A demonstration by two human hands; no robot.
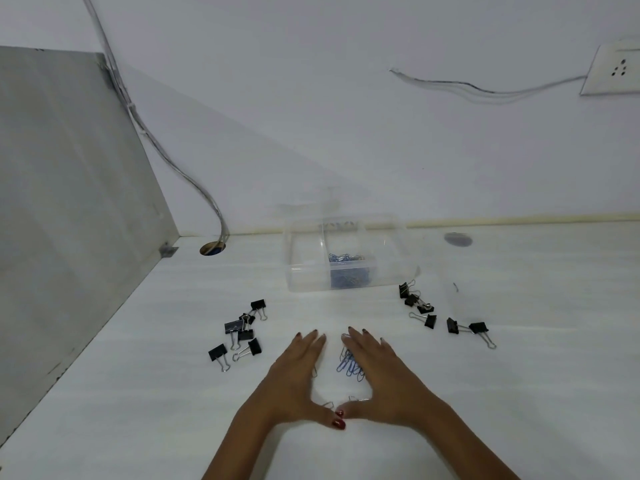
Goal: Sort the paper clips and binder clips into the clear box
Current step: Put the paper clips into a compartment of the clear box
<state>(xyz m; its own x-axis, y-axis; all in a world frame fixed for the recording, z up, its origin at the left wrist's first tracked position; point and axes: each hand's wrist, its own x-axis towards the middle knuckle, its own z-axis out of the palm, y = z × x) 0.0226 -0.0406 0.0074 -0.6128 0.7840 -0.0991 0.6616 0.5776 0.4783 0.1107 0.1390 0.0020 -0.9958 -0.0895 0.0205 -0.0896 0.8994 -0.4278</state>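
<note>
A clear two-compartment box [304,271] stands at the back of the white desk; its right compartment holds blue paper clips [346,258], its left one looks bare. A small heap of blue paper clips [350,366] lies on the desk between my hands. My left hand [294,379] and my right hand [377,379] rest flat, fingers extended, thumbs touching, cupped around that heap. Several black binder clips [242,332] lie scattered to the left, and several more binder clips [429,313] to the right.
A grey partition panel [69,202] walls the desk's left side. A cable [166,157] runs down into a desk hole [212,249] at the back left. A grey disc [458,239] sits at the back right. A wall socket [613,69] is high on the right.
</note>
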